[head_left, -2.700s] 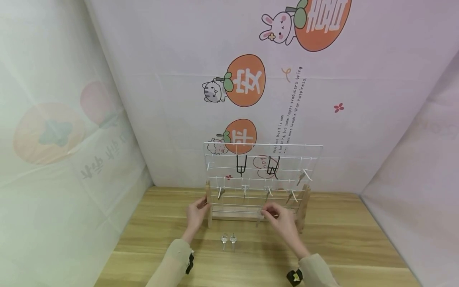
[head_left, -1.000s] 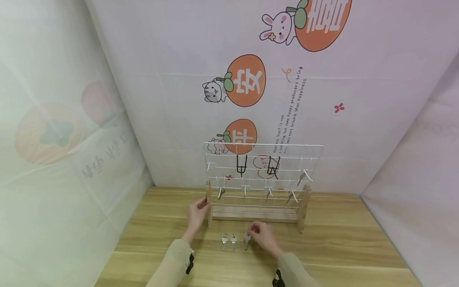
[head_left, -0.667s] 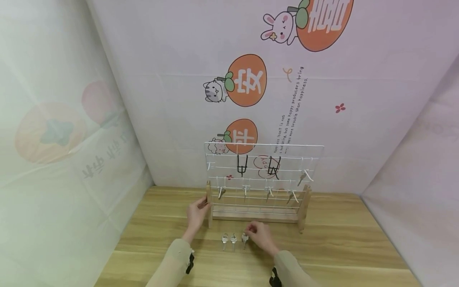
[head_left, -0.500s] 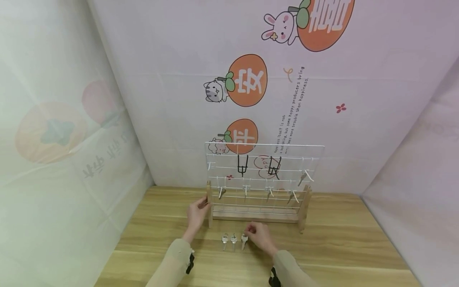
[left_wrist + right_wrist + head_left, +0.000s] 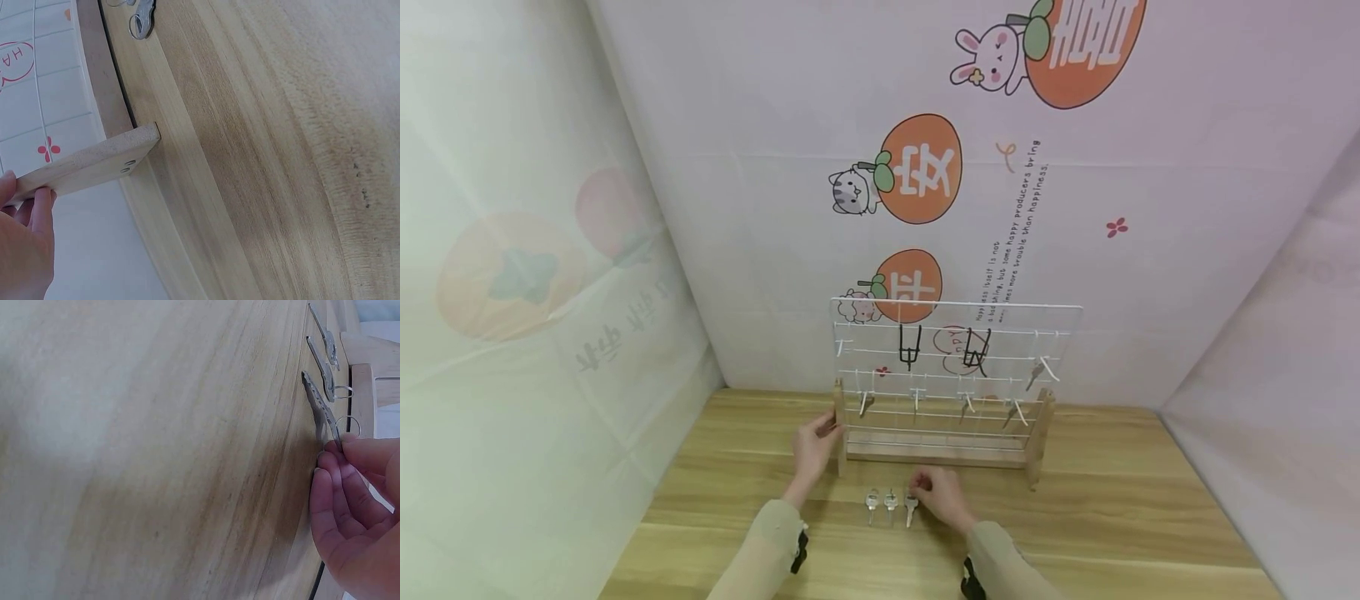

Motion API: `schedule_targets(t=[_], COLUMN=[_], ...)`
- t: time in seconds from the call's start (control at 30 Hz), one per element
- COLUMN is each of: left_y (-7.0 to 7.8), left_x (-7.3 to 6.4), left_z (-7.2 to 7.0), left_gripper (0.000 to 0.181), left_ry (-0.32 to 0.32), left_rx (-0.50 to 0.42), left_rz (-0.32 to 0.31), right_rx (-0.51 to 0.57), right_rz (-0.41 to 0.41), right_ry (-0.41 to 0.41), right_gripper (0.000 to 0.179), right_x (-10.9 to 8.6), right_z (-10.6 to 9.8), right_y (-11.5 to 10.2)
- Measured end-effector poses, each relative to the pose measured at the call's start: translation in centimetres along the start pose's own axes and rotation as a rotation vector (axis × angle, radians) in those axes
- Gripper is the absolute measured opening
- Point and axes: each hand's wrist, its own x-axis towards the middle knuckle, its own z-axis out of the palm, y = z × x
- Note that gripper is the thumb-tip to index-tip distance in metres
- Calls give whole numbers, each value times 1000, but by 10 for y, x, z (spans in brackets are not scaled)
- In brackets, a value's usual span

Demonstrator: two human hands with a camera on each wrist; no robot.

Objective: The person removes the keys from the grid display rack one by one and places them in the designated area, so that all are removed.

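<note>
My left hand (image 5: 811,450) grips the left wooden upright (image 5: 840,433) of a white wire rack (image 5: 957,304); in the left wrist view its fingers and thumb pinch the board's edge. Just in front of the rack, my right hand (image 5: 942,495) pinches a silver key (image 5: 322,405) near its head. That key's blade points toward me and tilts close to the tabletop; a thin ring hangs at its head. Left of it, two more ringed keys, an outer key (image 5: 872,502) and an inner key (image 5: 891,502), lie side by side on the table.
Several keys hang from white hooks on the rack, such as one key (image 5: 1035,375) at upper right. Two black wire hooks, a left one (image 5: 909,346) and a right one (image 5: 976,348), hang higher up. A printed cloth (image 5: 775,250) stands behind the wooden table (image 5: 1120,500).
My right hand has come down and left from the rack's lower bars, bringing the key beside the two lying keys. The key's blade has swung toward me. My left hand stays on the upright.
</note>
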Motion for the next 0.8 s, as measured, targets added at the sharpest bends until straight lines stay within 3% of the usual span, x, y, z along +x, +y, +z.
schedule_targets(t=[0.8], left_y=[1], left_x=[-1], left_z=[2], left_gripper=[36], left_ry=[-2], left_rx=[-22], left_rz=[-14], right_rx=[-85], right_rz=[-68], right_ry=[29], right_gripper=[13], right_x=[2], right_z=[5], right_y=[3])
